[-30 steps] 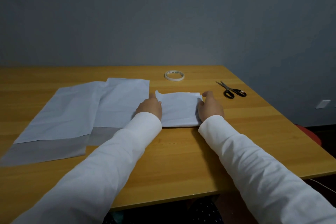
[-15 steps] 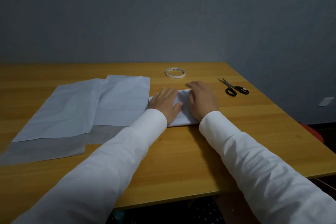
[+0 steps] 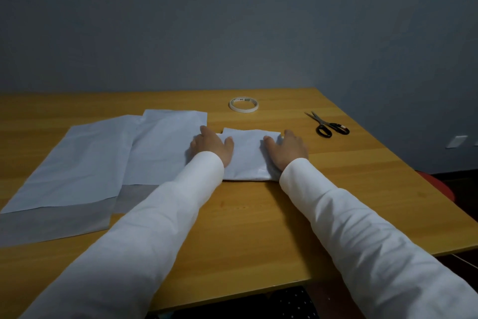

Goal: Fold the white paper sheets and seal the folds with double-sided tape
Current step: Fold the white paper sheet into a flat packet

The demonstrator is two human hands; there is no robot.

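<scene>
A small folded white paper [image 3: 247,153] lies flat near the middle of the wooden table [image 3: 245,220]. My left hand [image 3: 210,146] presses flat on its left edge with straight fingers. My right hand [image 3: 287,149] presses flat on its right edge the same way. Two larger white sheets [image 3: 85,161] lie overlapping to the left, each with a greyish strip along its near edge. A roll of double-sided tape [image 3: 243,104] lies flat behind the folded paper.
Black-handled scissors [image 3: 327,126] lie at the right, near the table's right edge. A grey wall stands behind the table. A red stool [image 3: 437,185] shows past the right edge.
Both hands met over the middle of the folded paper half a second ago and have slid apart to its left and right edges, pressing it flat.
</scene>
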